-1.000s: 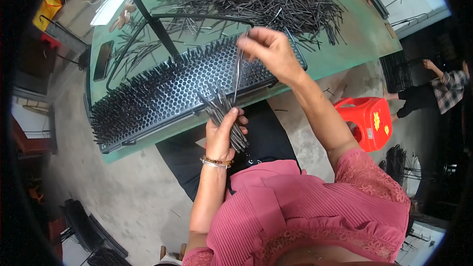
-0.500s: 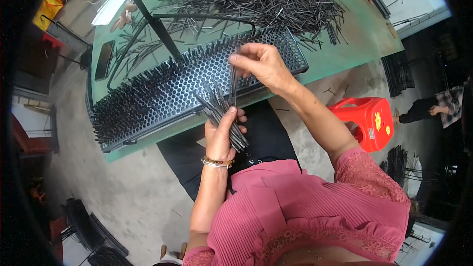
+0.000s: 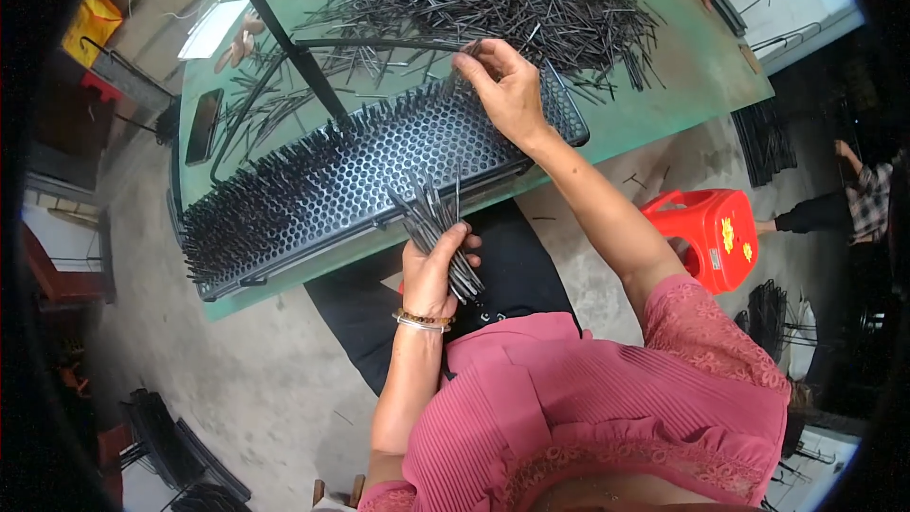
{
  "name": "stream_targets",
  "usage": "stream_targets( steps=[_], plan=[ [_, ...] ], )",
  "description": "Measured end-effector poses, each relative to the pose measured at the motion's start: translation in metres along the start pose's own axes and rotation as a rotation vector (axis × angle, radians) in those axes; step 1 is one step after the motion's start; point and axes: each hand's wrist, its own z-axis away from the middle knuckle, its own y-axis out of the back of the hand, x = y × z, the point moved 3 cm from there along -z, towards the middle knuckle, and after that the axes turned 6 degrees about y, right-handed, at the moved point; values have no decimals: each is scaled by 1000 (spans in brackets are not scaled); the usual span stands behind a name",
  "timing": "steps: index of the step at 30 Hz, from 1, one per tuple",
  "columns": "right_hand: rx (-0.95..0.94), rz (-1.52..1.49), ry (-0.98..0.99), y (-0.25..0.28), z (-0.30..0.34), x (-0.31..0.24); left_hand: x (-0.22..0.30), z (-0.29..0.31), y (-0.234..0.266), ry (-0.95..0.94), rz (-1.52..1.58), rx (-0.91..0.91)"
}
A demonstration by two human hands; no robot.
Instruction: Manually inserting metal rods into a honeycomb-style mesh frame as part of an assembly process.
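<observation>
My left hand (image 3: pixel 438 270) is wrapped round a bundle of thin dark rods (image 3: pixel 431 218), which fan out above the thumb in front of the near edge of the perforated tray. My right hand (image 3: pixel 510 95) reaches over the black perforated tray (image 3: pixel 379 177), thumb and fingers pinched at its far edge on a short dark rod (image 3: pixel 458 85), partly blurred and hidden by the fingers. Dense rows of upright rods (image 3: pixel 256 199) fill the tray's left part and run along its far side. Bare round holes show across its middle and right.
A big heap of loose rods (image 3: pixel 502 0) covers the far part of the green table (image 3: pixel 692 95). A black post (image 3: pixel 284 33) rises behind the tray, near a phone (image 3: pixel 203 126). To the right stand a red plastic stool (image 3: pixel 716 237) and, farther off, another person (image 3: pixel 858 194).
My right hand has moved away from the bundle, up and to the far edge of the tray. My left hand has stayed almost in place with its rods.
</observation>
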Motion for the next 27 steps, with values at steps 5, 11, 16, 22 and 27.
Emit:
stream_targets(
  steps=[5, 11, 16, 22, 27],
  plan=[
    [-12, 59, 43, -1, 2, 0, -3, -2, 3, 1, -11, -25],
    [-119, 167, 159, -2, 2, -1, -4, -3, 5, 27, 20, -75],
    [-173, 263, 277, -4, 3, -6, -5, -4, 8, 30, 24, -87],
    [-157, 227, 238, -4, 2, -8, -4, -3, 7, 39, 5, -75],
    [-118, 265, 370, -3, 2, -17, -3, -2, 5, 40, 19, -103]
  ],
)
